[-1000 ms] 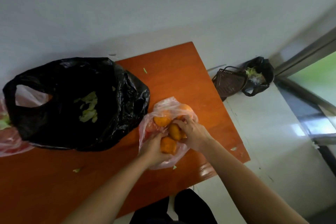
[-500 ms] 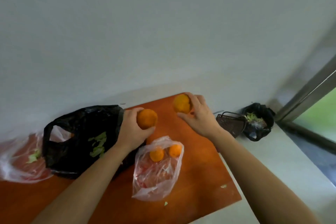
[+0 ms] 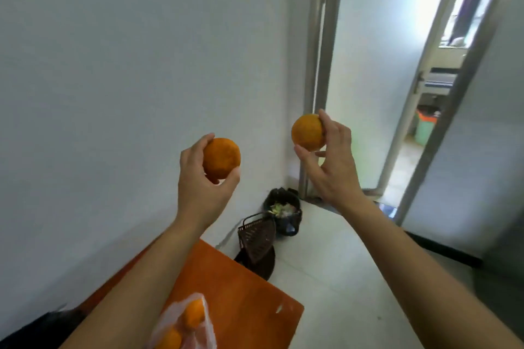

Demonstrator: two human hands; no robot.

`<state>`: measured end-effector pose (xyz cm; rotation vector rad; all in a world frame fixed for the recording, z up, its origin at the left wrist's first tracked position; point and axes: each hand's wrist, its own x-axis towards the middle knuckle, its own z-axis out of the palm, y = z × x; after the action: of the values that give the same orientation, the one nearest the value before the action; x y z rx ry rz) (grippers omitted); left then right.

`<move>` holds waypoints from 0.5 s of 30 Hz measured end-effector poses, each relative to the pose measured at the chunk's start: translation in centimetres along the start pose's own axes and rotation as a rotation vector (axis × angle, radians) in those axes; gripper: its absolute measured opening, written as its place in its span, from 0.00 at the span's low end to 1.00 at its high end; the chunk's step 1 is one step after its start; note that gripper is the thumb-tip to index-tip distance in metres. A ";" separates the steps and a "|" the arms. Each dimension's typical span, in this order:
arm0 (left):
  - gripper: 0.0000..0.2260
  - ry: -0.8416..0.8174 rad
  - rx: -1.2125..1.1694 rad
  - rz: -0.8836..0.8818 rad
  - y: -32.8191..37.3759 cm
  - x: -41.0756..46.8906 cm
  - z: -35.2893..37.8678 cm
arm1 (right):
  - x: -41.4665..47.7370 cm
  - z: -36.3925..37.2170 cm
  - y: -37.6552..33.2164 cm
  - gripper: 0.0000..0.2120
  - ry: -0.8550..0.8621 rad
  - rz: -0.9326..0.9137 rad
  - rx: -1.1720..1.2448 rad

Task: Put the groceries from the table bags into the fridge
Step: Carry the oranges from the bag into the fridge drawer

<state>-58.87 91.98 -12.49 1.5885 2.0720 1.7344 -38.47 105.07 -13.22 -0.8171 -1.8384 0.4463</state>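
My left hand is raised in front of the white wall and grips an orange. My right hand is held higher and to the right, closed on a second orange. Below, at the bottom edge, a clear plastic bag with two more oranges lies on the orange table. A black bag shows only as a dark strip at the lower left. The fridge is out of view.
A dark woven basket and a black bin bag with scraps stand on the pale floor by the wall corner. An open doorway with a metal frame lies ahead on the right. A dark grey surface fills the right edge.
Both hands lifted an orange each out of the clear bag and rose. My view swung up and to the right, from the table to the wall and doorway.
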 end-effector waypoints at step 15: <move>0.33 -0.538 -0.518 0.273 26.6 -15.6 23.6 | -22.0 -40.5 0.8 0.34 0.587 0.473 -0.514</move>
<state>-20.21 95.30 -10.73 1.9227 1.1044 1.4980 4.07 87.35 -11.98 -1.5612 -1.2046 -0.0052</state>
